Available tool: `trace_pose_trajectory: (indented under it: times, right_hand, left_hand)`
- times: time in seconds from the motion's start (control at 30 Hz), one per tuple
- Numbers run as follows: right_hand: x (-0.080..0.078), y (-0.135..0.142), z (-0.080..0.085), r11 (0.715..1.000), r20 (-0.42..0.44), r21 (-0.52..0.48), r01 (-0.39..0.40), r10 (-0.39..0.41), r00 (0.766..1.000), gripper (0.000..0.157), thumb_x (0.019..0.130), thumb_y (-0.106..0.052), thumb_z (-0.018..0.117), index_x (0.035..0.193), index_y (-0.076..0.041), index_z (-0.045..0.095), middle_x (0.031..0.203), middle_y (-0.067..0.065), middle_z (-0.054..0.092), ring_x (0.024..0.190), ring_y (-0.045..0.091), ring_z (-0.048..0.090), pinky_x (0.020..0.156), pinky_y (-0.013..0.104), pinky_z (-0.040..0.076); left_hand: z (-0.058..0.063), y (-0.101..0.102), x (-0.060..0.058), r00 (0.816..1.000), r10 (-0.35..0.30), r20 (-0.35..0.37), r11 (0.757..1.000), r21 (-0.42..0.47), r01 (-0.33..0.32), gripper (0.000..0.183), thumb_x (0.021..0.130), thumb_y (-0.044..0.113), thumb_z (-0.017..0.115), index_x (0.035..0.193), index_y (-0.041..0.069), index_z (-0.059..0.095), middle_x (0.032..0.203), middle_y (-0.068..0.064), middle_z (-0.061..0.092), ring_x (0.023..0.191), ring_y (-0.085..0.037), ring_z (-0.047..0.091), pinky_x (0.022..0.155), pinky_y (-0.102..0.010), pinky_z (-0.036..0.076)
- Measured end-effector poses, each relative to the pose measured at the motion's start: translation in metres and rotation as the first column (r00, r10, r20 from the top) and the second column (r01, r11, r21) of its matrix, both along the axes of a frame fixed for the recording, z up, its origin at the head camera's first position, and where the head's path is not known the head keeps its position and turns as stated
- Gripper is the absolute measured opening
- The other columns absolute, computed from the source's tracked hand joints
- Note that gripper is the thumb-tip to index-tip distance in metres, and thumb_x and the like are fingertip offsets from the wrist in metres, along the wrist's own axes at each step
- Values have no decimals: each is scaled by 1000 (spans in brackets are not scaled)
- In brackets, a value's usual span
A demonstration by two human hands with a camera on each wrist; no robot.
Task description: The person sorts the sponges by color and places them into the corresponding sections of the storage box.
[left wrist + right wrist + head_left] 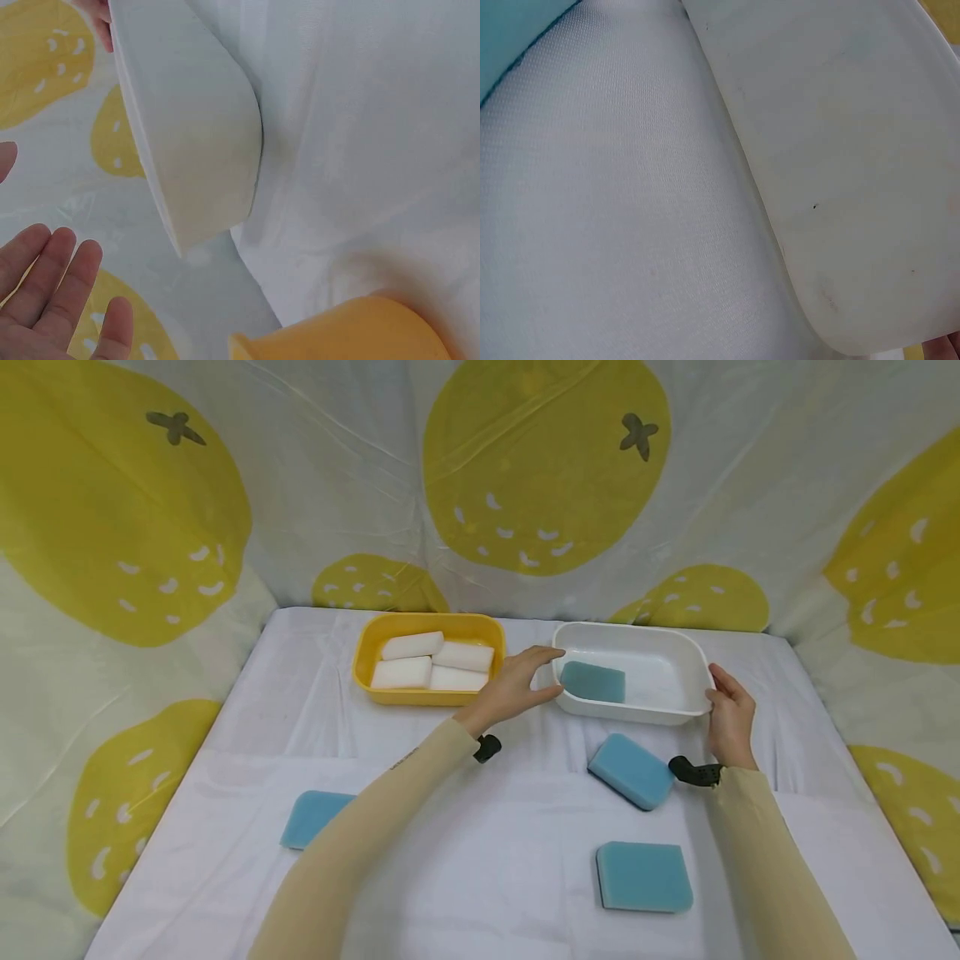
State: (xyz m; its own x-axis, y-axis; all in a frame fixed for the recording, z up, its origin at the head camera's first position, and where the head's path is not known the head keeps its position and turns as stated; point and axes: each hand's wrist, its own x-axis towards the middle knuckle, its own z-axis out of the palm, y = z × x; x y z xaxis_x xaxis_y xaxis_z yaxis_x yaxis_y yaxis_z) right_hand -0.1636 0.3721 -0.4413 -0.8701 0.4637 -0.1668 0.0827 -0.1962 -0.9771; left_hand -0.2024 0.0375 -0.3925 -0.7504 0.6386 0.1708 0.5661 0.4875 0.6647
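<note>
A white plastic basin (660,717) stands at the back right of the table with one blue sponge (594,682) lying at its left end. My right hand (731,714) grips the basin's right rim, the thumb on the near side; only a bit of that hand shows in the right wrist view. At the opposite end, my left hand (517,683) reaches toward the left rim with its fingers spread. In the left wrist view, those fingers (56,289) hold nothing and are apart from the basin wall (202,135).
A yellow basin (420,697) with several white sponges (402,673) stands left of the white one. Two blue sponges (633,770) (647,877) lie in front of the white basin. Another blue sponge (313,817) lies at the left, partly behind my left sleeve. Lemon-print cloth (547,468) hangs behind the table.
</note>
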Motion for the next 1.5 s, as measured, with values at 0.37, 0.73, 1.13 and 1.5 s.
trace_pose_trajectory:
  times: [0.37, 0.73, 1.13, 1.5]
  right_hand:
    - [1, 0, 0, 1000, -10, -12, -10, 9, 1000, 51, 98, 5, 31, 148, 1, 30, 153, 7, 29, 135, 12, 31, 106, 19, 28]
    - [0, 0, 1, 1000, -25, -16, -3, 3, 1000, 51, 97, 7, 31, 147, 2, 31, 153, 10, 30, 134, 12, 33, 105, 18, 30]
    - [0, 1, -1, 1000, -5, 1, -19, 19, 1000, 51, 98, 4, 31, 148, 0, 29, 154, 6, 28, 136, 11, 30, 107, 19, 26]
    - [-1, 0, -1, 1000, -5, -10, -7, 7, 1000, 51, 97, 5, 31, 148, 0, 30, 154, 6, 28, 137, 11, 29, 107, 19, 26]
  left_hand:
    - [6, -38, 15, 1000, 23, -3, 990, 137, -22, 54, 90, 18, 69, 138, 4, 49, 135, -9, 52, 117, -23, 51, 100, -29, 40]
    - [12, -78, 31, 999, 23, -47, 975, 220, -12, 53, 88, 13, 71, 135, 1, 52, 128, -12, 57, 110, -23, 54, 97, -33, 44]
    - [18, -128, 63, 998, 59, -31, 975, 214, -51, 55, 88, 16, 71, 137, 6, 50, 131, -6, 55, 116, -20, 52, 97, -39, 43]
    - [14, -176, 89, 994, 93, -51, 982, 171, -83, 61, 83, 11, 76, 138, 7, 50, 129, -5, 57, 113, -21, 54, 95, -39, 45]
